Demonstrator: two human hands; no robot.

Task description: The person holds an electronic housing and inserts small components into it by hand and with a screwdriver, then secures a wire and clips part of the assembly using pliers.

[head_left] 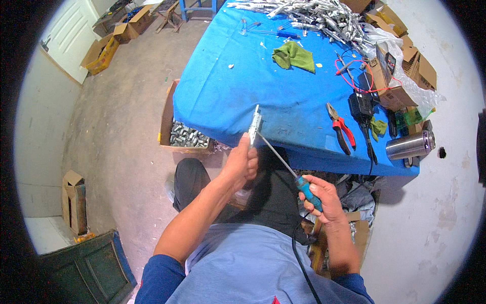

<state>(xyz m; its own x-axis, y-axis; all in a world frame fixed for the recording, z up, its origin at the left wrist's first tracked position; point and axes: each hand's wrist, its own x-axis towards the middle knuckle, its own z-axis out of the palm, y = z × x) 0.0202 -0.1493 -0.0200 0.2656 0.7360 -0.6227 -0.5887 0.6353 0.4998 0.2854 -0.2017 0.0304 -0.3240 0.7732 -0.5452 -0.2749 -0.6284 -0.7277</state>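
My left hand (243,163) is closed round the lower end of a slim white and silvery metal part (254,124), held upright at the near edge of the blue-covered table (217,91). What kind of part it is I cannot make out. In my right hand (324,198) is a screwdriver (310,192) with a teal handle, the fingers wrapped round the grip. Its long shaft slants up and left, and the tip meets or nearly meets the side of the part.
Red-handled pliers (340,129), a steel flask (411,145) and a black power adapter (362,106) lie on the right. A green cloth (293,56) and heaped white metal parts (324,17) are farther back. A cardboard box (167,121) of small metal pieces stands left of the table.
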